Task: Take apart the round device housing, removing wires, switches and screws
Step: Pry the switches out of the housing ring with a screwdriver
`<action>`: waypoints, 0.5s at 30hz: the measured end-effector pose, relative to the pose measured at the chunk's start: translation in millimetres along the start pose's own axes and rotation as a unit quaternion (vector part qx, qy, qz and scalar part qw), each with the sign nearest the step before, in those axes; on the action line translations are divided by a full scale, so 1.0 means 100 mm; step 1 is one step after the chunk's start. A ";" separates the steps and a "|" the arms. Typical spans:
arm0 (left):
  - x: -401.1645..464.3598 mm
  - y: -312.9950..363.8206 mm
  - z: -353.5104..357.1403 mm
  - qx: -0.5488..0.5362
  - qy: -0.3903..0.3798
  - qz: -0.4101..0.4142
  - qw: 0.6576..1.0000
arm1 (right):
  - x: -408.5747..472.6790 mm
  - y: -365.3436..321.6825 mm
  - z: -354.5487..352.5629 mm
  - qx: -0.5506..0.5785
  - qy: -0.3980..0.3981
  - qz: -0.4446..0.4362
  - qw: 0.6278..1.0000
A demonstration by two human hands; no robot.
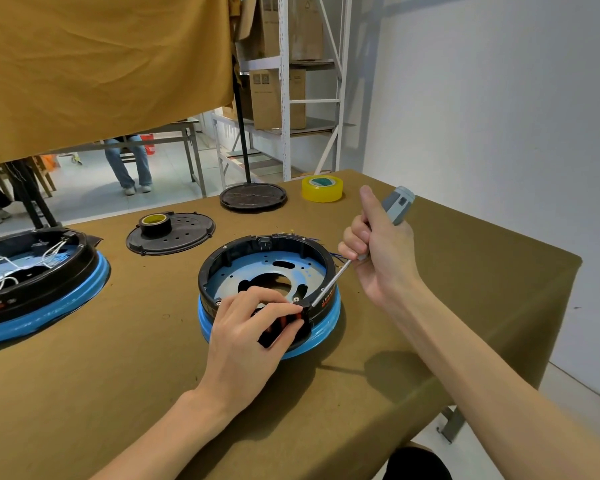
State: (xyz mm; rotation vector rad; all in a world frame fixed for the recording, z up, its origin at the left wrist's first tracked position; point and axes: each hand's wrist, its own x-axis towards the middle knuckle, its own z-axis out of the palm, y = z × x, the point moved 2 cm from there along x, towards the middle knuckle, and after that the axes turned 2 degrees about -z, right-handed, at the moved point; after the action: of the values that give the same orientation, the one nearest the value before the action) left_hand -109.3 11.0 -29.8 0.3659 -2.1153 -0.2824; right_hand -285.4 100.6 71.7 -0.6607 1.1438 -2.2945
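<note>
Left hand (246,337) at the near rim of the round housing (269,289), fingers (274,308) curled around a black switch block with red parts (284,323) that sits at the front edge of the housing. Right hand (378,244) holds a screwdriver (361,247), fingers wrapped round the grey handle, thumb up along it. The metal shaft slants down-left and its tip is on the black rim just right of the switch block, touching or nearly so; can't tell if it's seated in a screw.

Housing sits mid-bench (118,375) on olive-brown cloth: black ring wall, blue base band, blue perforated plate inside with a large centre cutout. Thin blue wires (336,256) stick out past its far right rim.

Left of it, partly out of view, a second housing (39,282) of the same type, with white wires inside.

Behind: a black round cover plate (170,233) with a tape roll (155,221) lying on it, then a round black stand base (253,197) with a pole rising from it, and a yellow tape roll (323,188) near the far edge.

Beyond the bench: hanging mustard cloth (101,64), white shelving (288,81) with cardboard boxes, a person's legs (129,164) in jeans.
</note>
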 end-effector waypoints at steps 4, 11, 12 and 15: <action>0.00 0.00 0.00 0.001 -0.002 -0.002 1.000 | -0.03 0.06 -0.02 0.004 0.003 0.001 1.000; 0.01 -0.02 0.02 -0.003 -0.005 0.009 1.000 | -0.03 0.02 -0.03 0.004 0.005 -0.033 0.999; 0.01 -0.03 0.03 0.000 -0.006 0.011 1.000 | -0.03 0.02 -0.03 0.003 0.004 -0.041 0.999; 0.03 -0.05 0.04 0.015 -0.009 0.014 1.000 | -0.03 0.06 -0.03 0.007 0.007 -0.063 0.998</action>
State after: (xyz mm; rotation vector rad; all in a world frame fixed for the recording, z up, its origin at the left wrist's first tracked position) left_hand -113.9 5.4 -31.0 0.3520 -2.1433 -0.2385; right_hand -284.2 101.0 64.3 -0.7306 1.1214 -2.4133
